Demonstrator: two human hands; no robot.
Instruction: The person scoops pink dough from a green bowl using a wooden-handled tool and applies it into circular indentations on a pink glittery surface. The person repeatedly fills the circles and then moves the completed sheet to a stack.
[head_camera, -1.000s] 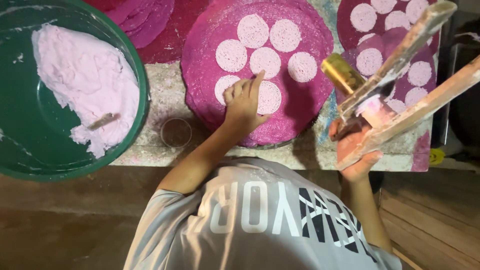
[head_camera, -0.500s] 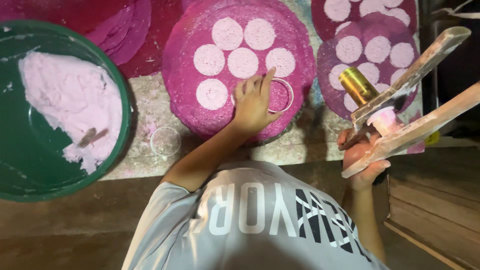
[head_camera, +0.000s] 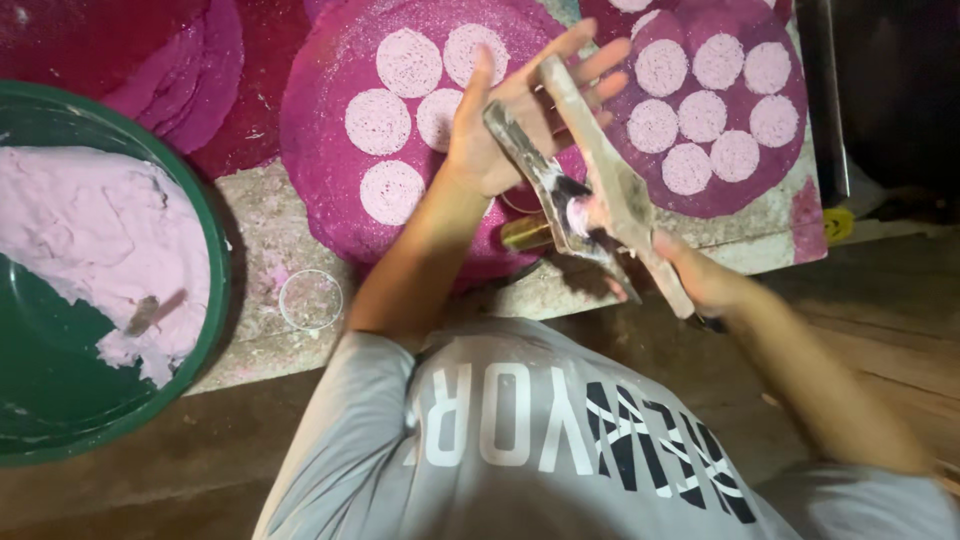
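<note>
— What do we see from the head camera?

— We look down on a person in a grey printed T-shirt (head_camera: 560, 440) bent over a speckled stone surface (head_camera: 270, 250). The right hand (head_camera: 700, 280) is clenched around the lower handles of a hinged two-armed wooden press (head_camera: 590, 190), smeared pale with use and tilted up across the work.

— And the left hand?

— The left hand (head_camera: 510, 120) is spread flat, fingers apart, palm against the upper arm of the press. It grips nothing that we can make out. A lump of pink dough (head_camera: 578, 218) sits between the two arms near the hinge.

— What lies under them?

— A round magenta mat (head_camera: 320, 130), carrying five flat pale-pink dough discs (head_camera: 408, 62), lies directly below the left hand. Just beside it, to the right, a second round magenta mat (head_camera: 790, 170) holds about nine more discs. A brass-coloured cylinder (head_camera: 525, 234) lies at the near edge of the first mat, partly hidden by the press.

— Anything else on the surface?

— At far left stands a large green plastic basin (head_camera: 215, 330) with a heap of pale-pink dough (head_camera: 90, 250) inside and a small stick-like tool (head_camera: 145, 313) resting on it. Between the basin and the person's left arm lies a clear ring-shaped cutter (head_camera: 310, 299), well apart from both hands. More magenta sheets (head_camera: 190, 70) are stacked at top left.
</note>
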